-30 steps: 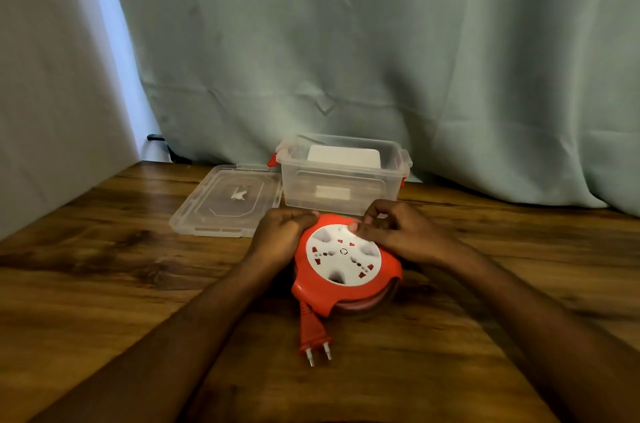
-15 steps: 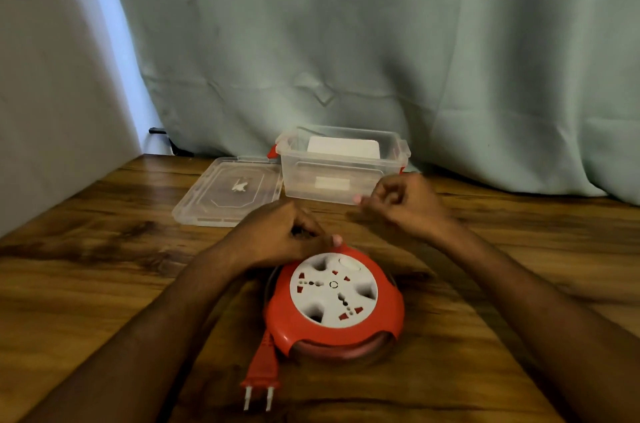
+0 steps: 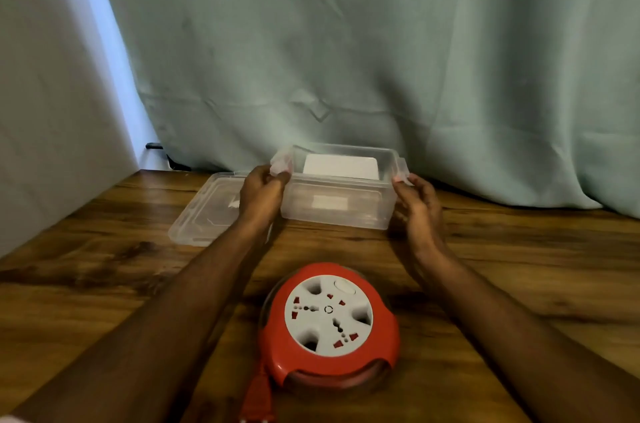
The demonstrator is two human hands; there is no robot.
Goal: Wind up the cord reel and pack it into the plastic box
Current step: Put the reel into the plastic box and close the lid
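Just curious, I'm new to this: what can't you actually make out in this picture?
- Plug prongs: cut off by the head view's bottom edge.
- Lid: its right part is hidden behind the left hand.
- Box handles: blurred, so each hand's grip is unclear.
- White item in the box: too blurred to identify.

The cord reel (image 3: 328,325) is lying flat on the table (image 3: 104,284), nearest the person, its plug (image 3: 257,398) trailing off its near left side. Behind it the plastic box (image 3: 337,206) is standing open, with the lid (image 3: 204,211) lying just to its left. A curtain (image 3: 346,41) is hanging behind the table.
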